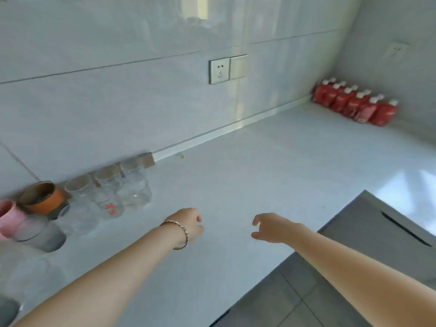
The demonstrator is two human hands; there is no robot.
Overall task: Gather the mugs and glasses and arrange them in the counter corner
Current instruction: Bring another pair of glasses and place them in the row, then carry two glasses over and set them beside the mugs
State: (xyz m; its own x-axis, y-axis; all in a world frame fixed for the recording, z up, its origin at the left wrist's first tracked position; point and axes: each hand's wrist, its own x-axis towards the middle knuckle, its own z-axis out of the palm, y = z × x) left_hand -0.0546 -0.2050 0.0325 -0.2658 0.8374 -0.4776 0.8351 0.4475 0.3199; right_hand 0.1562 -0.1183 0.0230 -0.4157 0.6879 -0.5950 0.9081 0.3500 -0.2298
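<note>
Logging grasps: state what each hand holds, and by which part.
Nothing. The left hand and right hand both hover empty over the counter, fingers loosely curled.

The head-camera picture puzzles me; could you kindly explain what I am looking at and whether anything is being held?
No machine here: a person wears one camera on the head, looking forward and down, so the bare arms are their own. The left hand, with a bracelet at the wrist, and the right hand hover over the pale counter; both are relaxed and hold nothing. At the left, by the wall, are clear glasses, an orange mug, a pink mug and a grey cup. A row of red pouches stands in the far right corner.
</note>
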